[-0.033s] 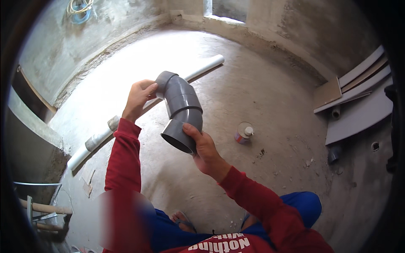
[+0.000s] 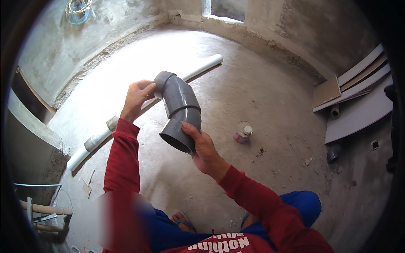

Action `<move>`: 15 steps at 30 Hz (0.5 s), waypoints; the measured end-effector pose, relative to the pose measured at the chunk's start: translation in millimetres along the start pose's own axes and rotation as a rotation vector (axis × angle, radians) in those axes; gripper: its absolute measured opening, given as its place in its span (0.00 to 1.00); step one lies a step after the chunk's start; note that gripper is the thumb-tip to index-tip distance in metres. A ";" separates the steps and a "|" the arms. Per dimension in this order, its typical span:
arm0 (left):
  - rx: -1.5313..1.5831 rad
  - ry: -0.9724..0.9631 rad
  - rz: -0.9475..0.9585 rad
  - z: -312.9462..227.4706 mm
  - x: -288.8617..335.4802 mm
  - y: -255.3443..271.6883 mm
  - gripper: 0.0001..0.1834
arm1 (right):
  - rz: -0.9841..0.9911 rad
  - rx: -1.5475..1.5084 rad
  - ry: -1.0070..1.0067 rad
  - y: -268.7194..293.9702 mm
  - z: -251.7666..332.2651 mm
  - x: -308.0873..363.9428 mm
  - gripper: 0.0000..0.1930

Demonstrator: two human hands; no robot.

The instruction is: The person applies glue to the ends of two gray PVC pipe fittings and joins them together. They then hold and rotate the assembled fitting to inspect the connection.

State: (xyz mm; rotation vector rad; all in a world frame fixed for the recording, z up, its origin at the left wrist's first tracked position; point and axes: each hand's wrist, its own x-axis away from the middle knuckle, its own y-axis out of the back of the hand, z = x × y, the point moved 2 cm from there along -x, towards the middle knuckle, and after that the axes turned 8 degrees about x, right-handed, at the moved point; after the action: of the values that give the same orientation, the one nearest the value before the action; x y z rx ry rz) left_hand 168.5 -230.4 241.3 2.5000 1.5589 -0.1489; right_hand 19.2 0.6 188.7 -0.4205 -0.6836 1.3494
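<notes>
Two grey plastic pipe elbows, joined end to end in a bent run, are held up in front of me above the floor. The fingers and thumb of my left hand are closed on the rim of the upper socket. Lower down, my right hand grips the bottom socket, thumb on its outer side and fingers hidden behind it. That lower socket's round mouth faces down toward me. Beyond my hands, a long white pipe lies across the floor, partly hidden by my left hand and the elbows.
A small can with a white cap stands on the concrete floor right of the elbows. Boards lean at the right wall, near a dark pipe piece. Wooden-handled tools lie at lower left. Coiled hose hangs on the wall.
</notes>
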 end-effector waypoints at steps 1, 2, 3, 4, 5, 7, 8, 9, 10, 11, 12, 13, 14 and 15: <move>0.050 -0.009 -0.001 0.6 1.1 -1.8 0.14 | 0.011 -0.007 -0.002 0.4 0.9 0.9 0.32; 0.091 -0.017 -0.019 0.6 1.4 -0.9 0.14 | 0.029 -0.017 -0.007 -0.7 1.2 0.8 0.32; 0.091 -0.025 -0.047 0.6 0.8 -1.1 0.14 | 0.042 -0.024 0.010 -3.2 2.4 -0.1 0.32; 0.084 -0.037 -0.079 0.4 0.0 -0.7 0.13 | 0.044 -0.026 0.001 -5.4 2.4 0.6 0.31; 0.091 -0.050 -0.104 0.1 -0.6 -0.4 0.13 | 0.046 -0.027 -0.011 -5.4 4.1 2.6 0.31; 0.123 -0.070 -0.100 0.4 -1.4 -0.3 0.12 | 0.046 -0.034 -0.002 -7.1 6.8 4.4 0.30; 0.140 -0.069 -0.099 1.0 -2.3 -1.1 0.12 | 0.040 -0.026 -0.002 -8.0 7.5 4.8 0.30; 0.135 -0.064 -0.100 1.8 -2.9 -1.1 0.11 | 0.036 -0.023 0.009 -8.2 8.3 5.2 0.30; 0.166 -0.069 -0.092 2.9 -3.3 -2.2 0.10 | 0.031 -0.019 0.020 -8.3 9.0 5.5 0.30; 0.197 -0.074 -0.084 4.1 -3.5 -3.5 0.10 | 0.032 -0.016 0.025 -8.3 9.4 5.4 0.31; 0.227 -0.068 -0.080 5.1 -3.9 -4.1 0.09 | 0.033 -0.012 0.031 -8.3 9.6 5.0 0.31; 0.214 -0.058 -0.075 5.5 -4.3 -3.9 0.08 | 0.032 -0.008 0.039 -8.1 9.8 4.9 0.31; 0.199 -0.073 -0.070 5.7 -4.7 -4.2 0.08 | 0.032 -0.022 0.035 -7.7 9.7 4.7 0.31; 0.181 -0.077 -0.076 5.8 -4.8 -4.2 0.08 | 0.034 -0.035 0.032 -7.8 9.4 4.4 0.31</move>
State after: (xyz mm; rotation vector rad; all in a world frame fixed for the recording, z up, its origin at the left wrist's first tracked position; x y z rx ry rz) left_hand 162.7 -234.1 236.1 2.5333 1.6789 -0.4100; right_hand 19.0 2.4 201.5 -0.4831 -0.6773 1.3612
